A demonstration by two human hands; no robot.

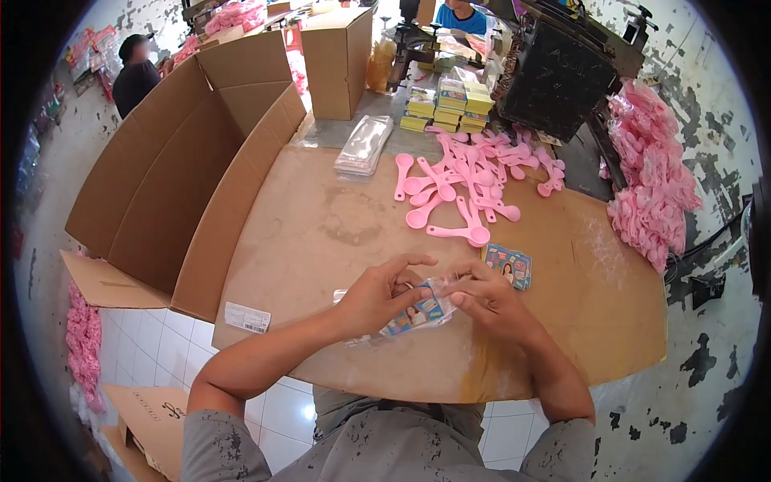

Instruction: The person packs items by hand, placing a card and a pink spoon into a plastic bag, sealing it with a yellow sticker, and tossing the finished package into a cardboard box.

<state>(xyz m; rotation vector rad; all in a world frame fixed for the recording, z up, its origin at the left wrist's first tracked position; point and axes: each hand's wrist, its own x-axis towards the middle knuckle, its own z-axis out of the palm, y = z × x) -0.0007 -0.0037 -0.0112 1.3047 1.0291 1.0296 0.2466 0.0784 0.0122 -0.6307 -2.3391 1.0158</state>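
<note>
A clear plastic bag (438, 312) with a blue printed card (414, 319) in it is held low over the near part of the table. My left hand (379, 296) grips the bag from the left, thumb across its face. At the bag's upper right edge, the fingers of my right hand (494, 304) pinch the plastic. Just beyond my right hand lies a small stack of printed cards (509, 265). Pink measuring spoons (474, 233) are spread in a loose heap farther up the table. Part of some clear plastic shows beneath my left hand.
A large open cardboard box (233, 193) stands along the left side. Flat clear bags (365, 145) lie stacked at the back, near bundled cards (451, 95). Bagged pink spoons (654, 177) hang at the right. Two people (138, 76) are in the background.
</note>
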